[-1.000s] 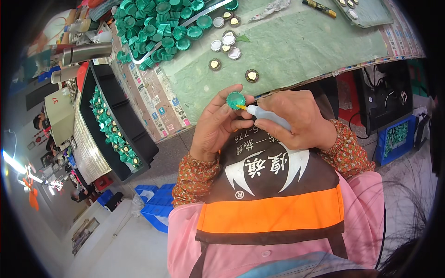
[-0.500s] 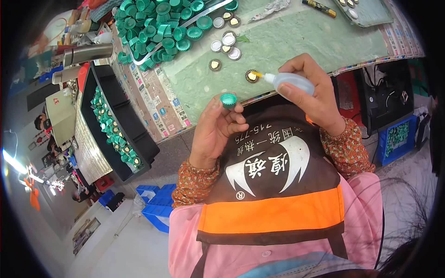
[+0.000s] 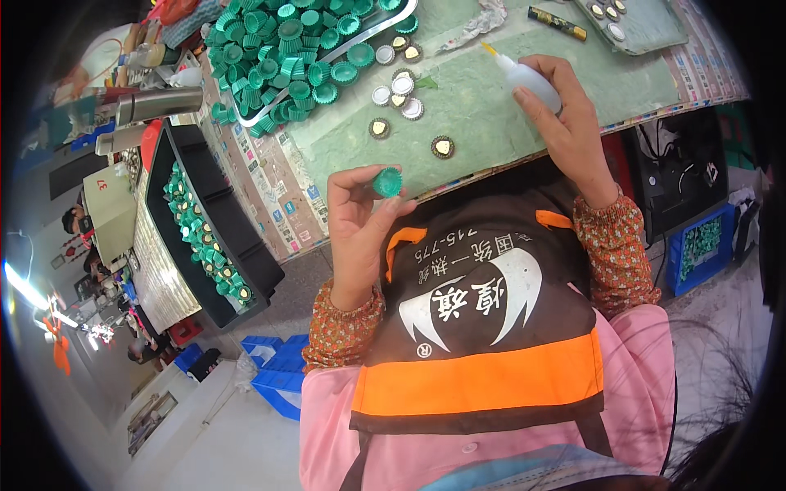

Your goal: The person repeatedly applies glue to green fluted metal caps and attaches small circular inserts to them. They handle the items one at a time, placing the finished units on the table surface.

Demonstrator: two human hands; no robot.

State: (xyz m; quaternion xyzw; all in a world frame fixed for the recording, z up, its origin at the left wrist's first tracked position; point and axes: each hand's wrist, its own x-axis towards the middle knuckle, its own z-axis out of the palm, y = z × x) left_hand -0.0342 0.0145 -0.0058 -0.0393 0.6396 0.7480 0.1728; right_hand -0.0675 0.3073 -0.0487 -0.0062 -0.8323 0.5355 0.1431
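Near the table's front edge, my left hand (image 3: 358, 214) pinches a small green fluted cup (image 3: 387, 182) between thumb and fingers, its open side tipped up. My right hand (image 3: 571, 123) is wrapped round a translucent squeeze bottle (image 3: 528, 83), whose thin yellow nozzle points up and to the left above the table. Between the two hands lies a dark, scalloped round piece (image 3: 442, 146) with a gold centre, touched by neither. A similar round piece (image 3: 379, 128) rests farther left. Beyond it sits a loose cluster of gold-centred pieces and silvery-white discs (image 3: 381, 96).
A clear tray (image 3: 336, 56) heaped with green fluted cups stands at the far left of the green tabletop (image 3: 483, 106). Left of the table is a black bin (image 3: 217, 196) of filled cups. A black-and-gold tube (image 3: 557, 23) and another tray (image 3: 643, 37) lie at the far right.
My right hand has lifted the squeeze bottle off the gold-centred piece and moved it away, up and to the right. My left hand has shifted slightly left with the green cup.
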